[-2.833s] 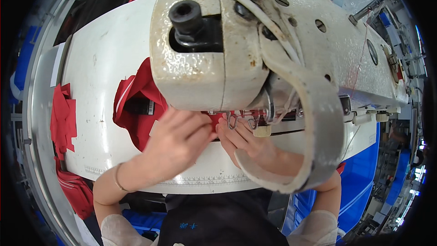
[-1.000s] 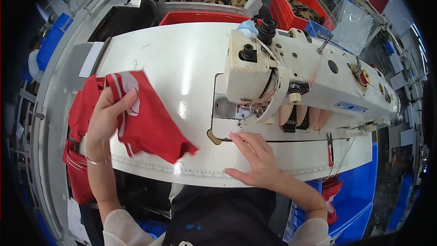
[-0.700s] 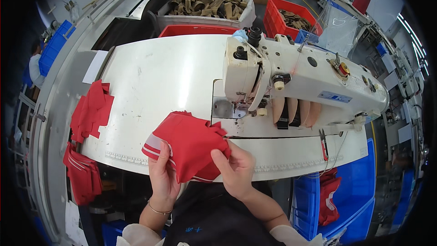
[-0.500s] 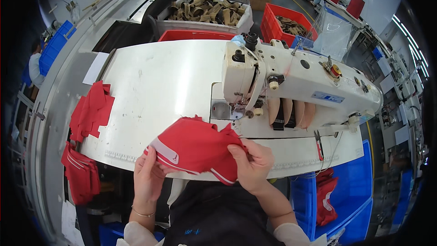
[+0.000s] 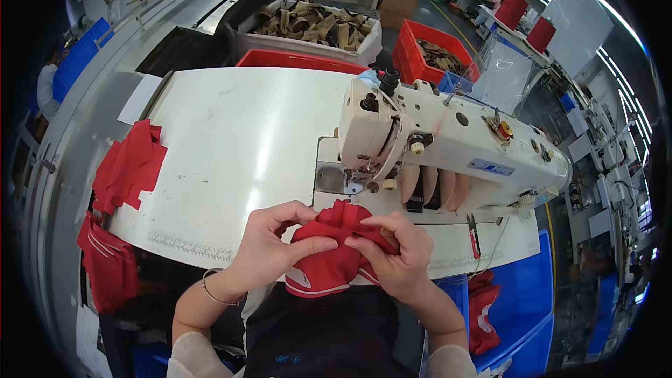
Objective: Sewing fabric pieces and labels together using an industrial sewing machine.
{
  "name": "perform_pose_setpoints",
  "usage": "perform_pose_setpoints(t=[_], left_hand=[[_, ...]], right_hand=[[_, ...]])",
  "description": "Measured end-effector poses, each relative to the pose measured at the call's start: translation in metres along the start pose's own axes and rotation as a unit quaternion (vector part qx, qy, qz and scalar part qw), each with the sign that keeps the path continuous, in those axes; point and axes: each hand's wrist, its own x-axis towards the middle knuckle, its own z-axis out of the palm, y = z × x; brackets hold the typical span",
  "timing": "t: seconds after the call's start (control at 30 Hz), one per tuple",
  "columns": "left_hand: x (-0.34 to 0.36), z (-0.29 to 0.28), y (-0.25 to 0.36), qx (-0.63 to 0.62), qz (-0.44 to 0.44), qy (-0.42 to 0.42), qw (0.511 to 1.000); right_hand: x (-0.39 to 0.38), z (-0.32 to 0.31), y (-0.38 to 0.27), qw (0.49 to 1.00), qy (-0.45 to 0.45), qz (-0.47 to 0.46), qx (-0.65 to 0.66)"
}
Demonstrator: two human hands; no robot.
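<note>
Between my hands is a red fabric piece [image 5: 327,266] with white trim along its lower edge and a pale patch at its left. My left hand [image 5: 283,238] pinches its upper left part, thumb on top. My right hand [image 5: 397,246] grips the upper right part, its thumb close to the other one. The cloth is bunched up between them, at the table's front edge. Just beyond it stands a white sewing machine [image 5: 455,136], its needle area [image 5: 367,175] above a metal plate [image 5: 330,178].
Red fabric pieces [image 5: 129,166] lie at the table's left, with trimmed red pieces [image 5: 106,262] hanging below. Scissors [image 5: 474,236] lie at the right front. A blue bin [image 5: 521,322] holds red pieces. Behind the table stand a white bin [image 5: 262,43] and a red crate [image 5: 413,49].
My left hand has moved from the fabric's lower left edge to its upper part, nearer my right hand. The cloth has gone from spread to bunched, and its patch now hangs lower.
</note>
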Motion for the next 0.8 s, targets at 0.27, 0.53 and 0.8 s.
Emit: perform_pose_setpoints(t=[0.27, 0.53, 0.8], left_hand=[[-0.004, -0.011, 0.014, 0.066, 0.05, -0.009, 0.996], [-0.003, 0.0, 0.019, 0.075, 0.111, 0.001, 0.991], [0.003, -0.014, 0.037, 0.256, 0.128, -0.24, 0.928]], right_hand=[[0.011, -0.022, 0.013, 0.949, -0.15, 0.163, 0.225], [0.007, -0.017, -0.017, 0.985, -0.096, 0.125, 0.07], [0.024, -0.041, -0.017, 0.923, -0.368, -0.064, -0.092]])
